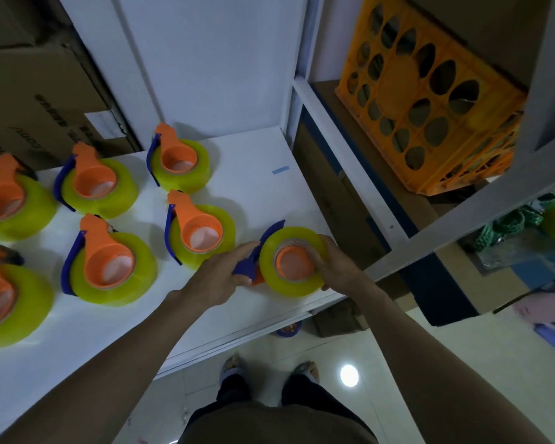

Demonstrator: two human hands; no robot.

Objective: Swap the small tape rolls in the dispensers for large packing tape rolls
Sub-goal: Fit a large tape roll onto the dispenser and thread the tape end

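**Head view: seating a large roll on the last dispenser**

Head camera looks down on our two hands working at the front right corner of the white worktop (263,161). Our left hand (220,277) grips the blue handle of the orange-and-blue plastic tape dispenser (249,267), fingers curled round it. Our right hand (338,267) holds the large translucent yellow packing tape roll (290,283), fingers wrapped over its far rim.

We judge the step to be pressing this roll fully onto the dispenser's orange hub (293,262). To do it well, we should keep the handle steady with the left hand, push the roll squarely along the hub so the core does not jam, and check that the free end faces the cutter.

The roll is thick, glossy and yellow-green, and the orange hub shows through its core. Six finished dispensers (186,161) with similar yellow rolls lie to the left of the one in hand, flat on the worktop. No small rolls are visible.
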